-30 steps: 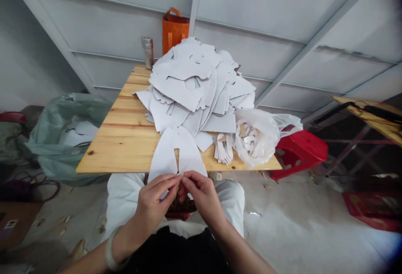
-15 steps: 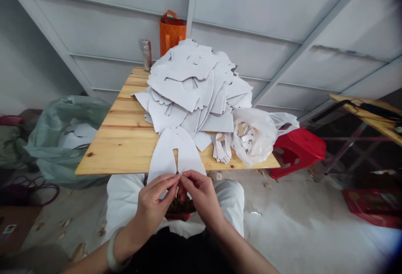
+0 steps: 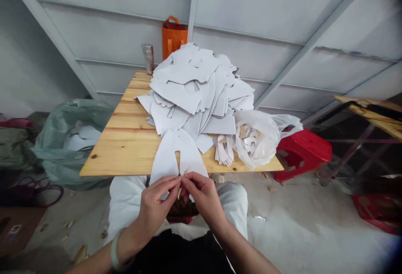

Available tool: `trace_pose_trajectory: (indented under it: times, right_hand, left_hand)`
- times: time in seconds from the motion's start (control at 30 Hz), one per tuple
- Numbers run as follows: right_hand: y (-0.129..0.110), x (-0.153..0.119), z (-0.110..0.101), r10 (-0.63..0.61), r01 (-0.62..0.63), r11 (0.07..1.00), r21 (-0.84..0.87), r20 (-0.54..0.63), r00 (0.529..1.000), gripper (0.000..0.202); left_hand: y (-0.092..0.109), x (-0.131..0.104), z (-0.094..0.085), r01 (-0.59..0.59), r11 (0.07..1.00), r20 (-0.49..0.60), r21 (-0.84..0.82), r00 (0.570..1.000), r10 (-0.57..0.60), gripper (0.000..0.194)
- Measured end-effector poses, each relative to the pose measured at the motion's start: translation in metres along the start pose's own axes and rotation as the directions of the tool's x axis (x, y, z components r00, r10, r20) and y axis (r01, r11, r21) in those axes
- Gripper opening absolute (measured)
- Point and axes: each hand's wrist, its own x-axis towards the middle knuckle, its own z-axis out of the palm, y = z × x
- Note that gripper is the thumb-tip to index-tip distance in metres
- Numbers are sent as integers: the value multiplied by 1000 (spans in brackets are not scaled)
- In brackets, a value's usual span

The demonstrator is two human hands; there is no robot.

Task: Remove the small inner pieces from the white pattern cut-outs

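My left hand [image 3: 153,202] and my right hand [image 3: 205,195] meet in front of the table's near edge, fingertips almost touching. Both are closed in a pinch around a thin, pale, narrow strip [image 3: 179,193], whose exact kind I cannot make out. Just beyond and partly beneath the fingers lies a white arched paper-like sheet [image 3: 165,152] with a narrow slot in its middle. Its lower part overhangs the table edge, and my hands hide some of it. Under my hands, between my knees, a dark container [image 3: 183,210] holds small brownish scraps.
A large heap of white cut-out sheets [image 3: 188,81] covers the wooden table's [image 3: 116,150] middle. To its right are small stacked cut pieces [image 3: 223,150] and a white plastic bag [image 3: 266,140]. A green bag [image 3: 53,140] stands left, a red stool [image 3: 309,148] right.
My hands keep the same pinch, with slight finger movement; a bit of pale strip now shows above the right fingertips. The whole view has shifted slightly.
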Motion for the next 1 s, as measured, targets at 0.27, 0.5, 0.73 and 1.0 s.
trace_pose_trajectory:
  times: [0.27,0.5,0.73,1.0]
  right_hand:
    - [7,2,4,-32,29,998,-52,-67,997,19]
    - [5,5,13,-185,170,979,-114,-135,973,16]
    - [8,4,8,-178,154,972,-177,-133,975,17]
    - [12,2,3,-69,60,994,-91,-100,993,15]
  left_hand:
    - [-2,-4,3,-39,999,-12,-13,999,39,28]
    - [0,2,1,464,860,106,-212,886,-451,5]
    - [3,4,0,548,814,195,-192,834,-516,12]
    - [-2,7,-2,653,723,264,-225,756,-600,18]
